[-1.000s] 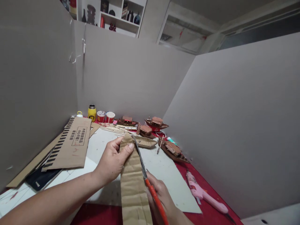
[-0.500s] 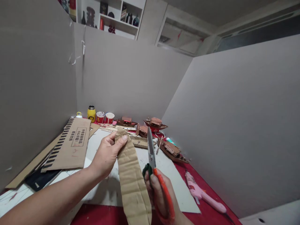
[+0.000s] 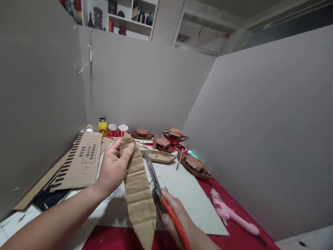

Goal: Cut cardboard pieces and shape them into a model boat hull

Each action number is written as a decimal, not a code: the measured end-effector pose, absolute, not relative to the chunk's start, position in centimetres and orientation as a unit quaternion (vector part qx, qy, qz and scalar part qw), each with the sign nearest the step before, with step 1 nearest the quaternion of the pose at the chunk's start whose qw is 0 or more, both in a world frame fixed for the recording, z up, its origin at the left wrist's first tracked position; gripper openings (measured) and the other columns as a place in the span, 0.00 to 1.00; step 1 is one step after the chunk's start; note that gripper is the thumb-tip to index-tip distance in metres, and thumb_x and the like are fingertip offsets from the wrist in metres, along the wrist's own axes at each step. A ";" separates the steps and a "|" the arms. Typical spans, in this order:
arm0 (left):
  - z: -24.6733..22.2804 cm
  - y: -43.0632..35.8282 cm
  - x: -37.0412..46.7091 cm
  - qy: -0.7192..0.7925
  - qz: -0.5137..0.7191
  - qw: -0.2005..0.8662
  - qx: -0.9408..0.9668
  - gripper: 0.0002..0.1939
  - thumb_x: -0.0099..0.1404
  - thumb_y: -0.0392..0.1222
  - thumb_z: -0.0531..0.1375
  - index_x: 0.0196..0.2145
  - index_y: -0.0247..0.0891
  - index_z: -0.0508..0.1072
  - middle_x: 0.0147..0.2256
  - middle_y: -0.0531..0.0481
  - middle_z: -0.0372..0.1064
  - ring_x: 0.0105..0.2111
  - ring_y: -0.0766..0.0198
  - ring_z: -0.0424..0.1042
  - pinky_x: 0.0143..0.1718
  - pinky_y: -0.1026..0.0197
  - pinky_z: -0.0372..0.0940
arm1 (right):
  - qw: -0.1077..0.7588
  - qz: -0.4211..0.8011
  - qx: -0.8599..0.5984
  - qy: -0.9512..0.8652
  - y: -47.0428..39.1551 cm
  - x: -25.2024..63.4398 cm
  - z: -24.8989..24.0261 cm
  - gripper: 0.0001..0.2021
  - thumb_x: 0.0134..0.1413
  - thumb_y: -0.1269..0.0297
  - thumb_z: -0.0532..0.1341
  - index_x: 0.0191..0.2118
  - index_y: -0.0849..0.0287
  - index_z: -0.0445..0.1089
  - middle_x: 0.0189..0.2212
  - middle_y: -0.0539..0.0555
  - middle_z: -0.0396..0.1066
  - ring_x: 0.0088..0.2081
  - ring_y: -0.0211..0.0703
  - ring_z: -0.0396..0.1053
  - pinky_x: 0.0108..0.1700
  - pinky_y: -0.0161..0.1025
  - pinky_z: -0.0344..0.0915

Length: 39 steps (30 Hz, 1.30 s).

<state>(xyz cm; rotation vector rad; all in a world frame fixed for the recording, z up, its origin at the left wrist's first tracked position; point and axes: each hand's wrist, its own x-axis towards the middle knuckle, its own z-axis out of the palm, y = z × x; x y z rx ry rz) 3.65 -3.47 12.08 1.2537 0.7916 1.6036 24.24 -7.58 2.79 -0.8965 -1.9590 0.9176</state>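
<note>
My left hand (image 3: 116, 165) pinches the upper end of a long cardboard strip (image 3: 139, 194), thumb on its front face. The strip is creased crosswise, tapers to a point at the bottom and hangs above the white board. In my right hand (image 3: 177, 215) is a pair of scissors (image 3: 154, 173) with orange and dark green handles. The blades point up and to the left, beside the strip's right edge; whether they touch it I cannot tell. Behind them lies a boat-shaped cardboard piece (image 3: 161, 157) with a mark on it.
Brown model boats (image 3: 196, 165) stand along the back and right. A pink glue gun (image 3: 229, 213) lies on the red cloth (image 3: 111, 239). At left are a printed cardboard sheet (image 3: 78, 163) and a black piece (image 3: 49, 198). A yellow bottle (image 3: 102, 127) and paper cups (image 3: 123, 130) stand behind.
The strip and my left hand have shifted left and tilted a little. My right hand has swung the scissors from nearly upright to leaning left, close along the strip's right edge.
</note>
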 end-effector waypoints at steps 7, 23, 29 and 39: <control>11.6 -3.9 4.1 0.320 0.670 0.410 0.530 0.14 0.64 0.48 0.62 0.45 0.39 0.74 0.39 0.50 0.77 0.35 0.63 0.74 0.38 0.64 0.69 | 0.332 0.364 -0.371 -0.787 -7.9 24.1 2.5 0.10 0.61 0.54 0.54 0.36 0.56 0.60 0.22 0.45 0.57 0.23 0.37 0.53 0.24 0.34 0.54; 11.3 -3.9 4.4 0.341 0.672 0.421 0.505 0.14 0.62 0.49 0.63 0.43 0.39 0.74 0.34 0.51 0.77 0.32 0.63 0.74 0.36 0.64 0.68 | 0.333 0.363 -0.392 -0.777 -8.1 23.9 2.6 0.10 0.64 0.58 0.53 0.31 0.55 0.56 0.22 0.44 0.51 0.23 0.36 0.48 0.25 0.34 0.51; 11.3 -3.9 4.7 0.343 0.683 0.408 0.500 0.12 0.62 0.48 0.63 0.40 0.39 0.74 0.33 0.52 0.76 0.32 0.64 0.75 0.35 0.65 0.68 | 0.349 0.391 -0.386 -0.759 -8.4 23.8 2.2 0.13 0.64 0.55 0.52 0.30 0.55 0.56 0.22 0.43 0.48 0.23 0.35 0.45 0.25 0.35 0.49; 10.8 -3.4 5.0 0.331 0.691 0.438 0.471 0.14 0.61 0.49 0.64 0.41 0.38 0.72 0.37 0.50 0.78 0.38 0.62 0.76 0.43 0.61 0.68 | 0.379 0.393 -0.366 -0.753 -8.4 23.4 2.4 0.13 0.63 0.54 0.52 0.30 0.56 0.58 0.21 0.44 0.50 0.23 0.35 0.46 0.24 0.34 0.49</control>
